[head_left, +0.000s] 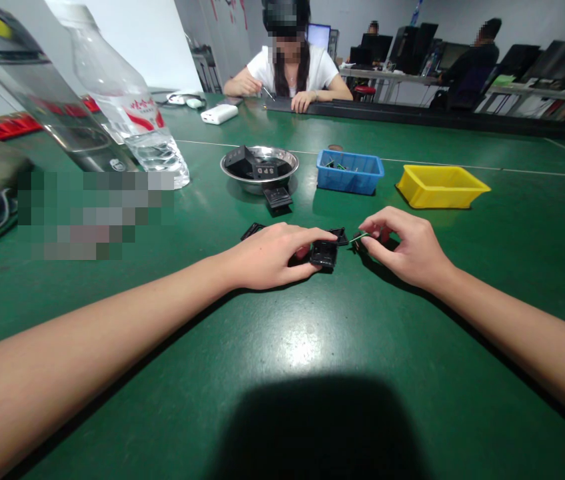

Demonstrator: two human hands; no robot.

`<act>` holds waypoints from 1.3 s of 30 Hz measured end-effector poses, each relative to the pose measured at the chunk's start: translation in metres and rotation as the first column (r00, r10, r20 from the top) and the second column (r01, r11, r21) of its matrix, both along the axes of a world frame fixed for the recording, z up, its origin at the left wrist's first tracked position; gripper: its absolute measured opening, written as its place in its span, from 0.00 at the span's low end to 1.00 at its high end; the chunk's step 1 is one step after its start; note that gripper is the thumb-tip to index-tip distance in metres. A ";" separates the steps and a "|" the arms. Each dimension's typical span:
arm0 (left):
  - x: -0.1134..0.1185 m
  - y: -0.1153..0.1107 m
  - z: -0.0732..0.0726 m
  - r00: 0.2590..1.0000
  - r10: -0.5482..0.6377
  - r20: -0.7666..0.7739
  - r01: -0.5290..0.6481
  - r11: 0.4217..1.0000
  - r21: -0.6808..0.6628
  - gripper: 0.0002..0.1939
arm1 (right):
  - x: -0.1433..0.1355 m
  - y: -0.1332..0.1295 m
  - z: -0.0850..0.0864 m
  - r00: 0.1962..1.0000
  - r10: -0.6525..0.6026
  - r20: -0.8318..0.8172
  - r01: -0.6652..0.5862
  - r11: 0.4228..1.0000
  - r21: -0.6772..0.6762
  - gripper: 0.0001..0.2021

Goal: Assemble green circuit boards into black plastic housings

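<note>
Over green tabletop (177, 393), hands (275, 257) (415, 250) hold parts (324, 256), desks (410, 78) beyond

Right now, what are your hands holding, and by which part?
Left hand: a black case, by its edges. Right hand: a small green piece, pinched at its right end.

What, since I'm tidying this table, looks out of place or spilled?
One black piece lies between the left hand and the metal bowl, while similar parts sit inside the bowl, so it looks stray. The plastic bottle appears tilted, perhaps lens distortion. No spill shows.
</note>
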State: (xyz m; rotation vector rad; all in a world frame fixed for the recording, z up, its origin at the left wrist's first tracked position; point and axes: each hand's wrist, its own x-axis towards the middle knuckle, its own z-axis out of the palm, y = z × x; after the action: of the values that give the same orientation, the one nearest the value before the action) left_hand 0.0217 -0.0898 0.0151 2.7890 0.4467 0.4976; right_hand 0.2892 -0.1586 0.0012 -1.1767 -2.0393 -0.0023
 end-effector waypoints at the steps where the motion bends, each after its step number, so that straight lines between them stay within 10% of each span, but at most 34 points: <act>1: 0.000 0.000 0.000 1.000 0.003 -0.002 -0.003 1.000 0.001 0.23 | 0.000 0.000 0.000 1.000 0.004 0.006 -0.004 1.000 0.003 0.03; 13: 0.000 -0.001 0.001 1.000 0.006 -0.008 -0.006 1.000 0.011 0.22 | 0.000 0.000 0.000 0.989 0.145 0.036 -0.146 0.989 0.022 0.08; 39: 0.000 -0.001 0.002 1.000 0.009 -0.011 -0.009 1.000 -0.001 0.22 | 0.000 0.000 0.001 0.997 0.041 0.060 -0.041 0.999 0.007 0.03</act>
State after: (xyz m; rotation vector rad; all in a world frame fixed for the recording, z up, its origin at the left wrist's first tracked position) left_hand 0.0217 -0.0912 0.0167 2.7912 0.4620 0.4836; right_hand 0.2889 -0.1589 0.0027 -1.1421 -2.1137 -0.0258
